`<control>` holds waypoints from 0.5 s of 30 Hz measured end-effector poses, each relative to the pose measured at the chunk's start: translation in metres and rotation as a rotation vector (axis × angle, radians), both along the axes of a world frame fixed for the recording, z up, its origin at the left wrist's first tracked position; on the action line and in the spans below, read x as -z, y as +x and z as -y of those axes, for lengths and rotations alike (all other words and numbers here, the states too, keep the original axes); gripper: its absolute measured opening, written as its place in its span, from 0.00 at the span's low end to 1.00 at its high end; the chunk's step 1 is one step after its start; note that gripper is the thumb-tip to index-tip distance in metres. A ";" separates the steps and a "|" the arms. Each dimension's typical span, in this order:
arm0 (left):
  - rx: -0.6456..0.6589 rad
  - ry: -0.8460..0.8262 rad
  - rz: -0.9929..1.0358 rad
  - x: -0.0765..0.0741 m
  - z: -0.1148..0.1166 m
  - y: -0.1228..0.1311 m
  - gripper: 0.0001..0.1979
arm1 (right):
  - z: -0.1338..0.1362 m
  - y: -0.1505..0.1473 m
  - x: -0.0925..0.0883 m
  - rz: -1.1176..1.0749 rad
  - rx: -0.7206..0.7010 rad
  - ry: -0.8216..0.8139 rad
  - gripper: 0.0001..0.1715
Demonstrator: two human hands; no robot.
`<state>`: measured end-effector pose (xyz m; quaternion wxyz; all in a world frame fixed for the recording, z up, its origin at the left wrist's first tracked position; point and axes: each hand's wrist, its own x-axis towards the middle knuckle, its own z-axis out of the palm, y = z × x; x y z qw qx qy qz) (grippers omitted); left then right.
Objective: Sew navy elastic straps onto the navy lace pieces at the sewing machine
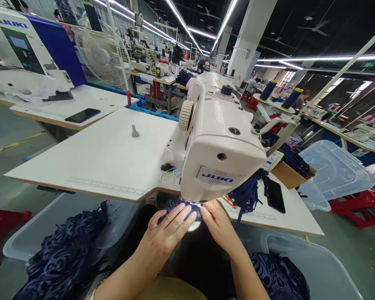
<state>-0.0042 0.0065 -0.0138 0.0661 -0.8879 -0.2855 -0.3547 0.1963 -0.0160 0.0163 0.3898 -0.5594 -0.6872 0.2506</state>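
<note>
A navy fabric piece [196,213] lies under the head of a white sewing machine [221,141], in the lit needle area. My left hand [170,229] grips it from the left, fingers extended together over its top. From the other side my right hand [218,223] pinches the right end of the same fabric, fingertips close under the machine head. The needle and presser foot are hidden behind the head and my fingers. More bunched navy fabric [170,205] shows just behind my left fingers. A pale rounded plate [194,226] juts out below the cloth.
Navy strips [246,193] and a black phone [275,196] lie right of the machine. A grey metal piece [135,131] rests on the white table [96,154]. Plastic bins of navy pieces stand below: left bin [15,246], right bin [331,258]. A cardboard box [287,177] stands behind the phone.
</note>
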 end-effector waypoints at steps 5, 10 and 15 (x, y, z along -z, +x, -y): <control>-0.059 -0.010 0.015 0.000 0.004 0.003 0.20 | 0.002 -0.001 0.000 0.016 0.008 -0.008 0.11; -0.118 0.016 -0.008 -0.002 0.006 0.005 0.20 | -0.001 -0.003 0.002 0.058 0.040 0.044 0.14; -0.143 0.061 -0.010 -0.002 0.006 0.007 0.21 | -0.007 -0.004 0.003 0.055 0.036 0.085 0.13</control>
